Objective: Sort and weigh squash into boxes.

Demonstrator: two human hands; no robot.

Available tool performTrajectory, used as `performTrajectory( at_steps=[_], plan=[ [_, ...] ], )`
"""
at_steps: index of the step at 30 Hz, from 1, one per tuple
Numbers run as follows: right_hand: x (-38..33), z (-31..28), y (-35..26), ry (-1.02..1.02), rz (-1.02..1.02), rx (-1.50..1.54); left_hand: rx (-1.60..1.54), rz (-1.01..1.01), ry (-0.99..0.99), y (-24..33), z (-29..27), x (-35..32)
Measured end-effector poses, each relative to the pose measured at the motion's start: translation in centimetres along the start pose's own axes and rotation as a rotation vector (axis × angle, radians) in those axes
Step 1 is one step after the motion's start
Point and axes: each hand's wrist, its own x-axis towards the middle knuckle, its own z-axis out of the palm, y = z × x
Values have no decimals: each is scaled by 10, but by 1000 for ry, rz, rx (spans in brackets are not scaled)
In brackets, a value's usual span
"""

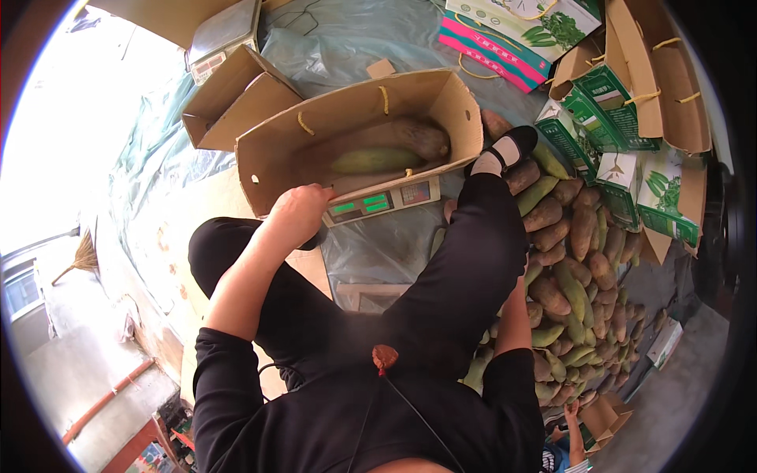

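My left hand (298, 214) pinches the near rim of an open cardboard box (268, 165) with yellow rope handles. Inside the box lie a long green radish (374, 161) and a muddy brown one (422, 139). The box rests on a digital scale (378, 203), whose lit green display faces me. On my right side the forearm (514, 319) goes down behind my thigh, beside a big heap of green and brown radishes (573, 290). My thigh hides the right hand, so its fingers and anything in them do not show.
Another open carton (244, 98) and a second scale (225, 39) stand at the far left. Green printed boxes (603, 102) and a pink-and-green carton (505, 39) are at the far right. A co-worker's arm (574, 433) shows at lower right; a broom (79, 258) is at left.
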Motion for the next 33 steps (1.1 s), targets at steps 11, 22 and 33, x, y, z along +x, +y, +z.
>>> performTrajectory(
  at_steps=[11,22,33],
  plan=[
    [-41,-68,-363,-141,-658,243,29,-32,-61,1,-7,-8],
    [-74,80,-473,-405,-1186,-476,0,42,35,-6,-4,-4],
    [23,-52,-335,-37,-672,135,-131,-13,58,0,-19,-4]
  ],
)
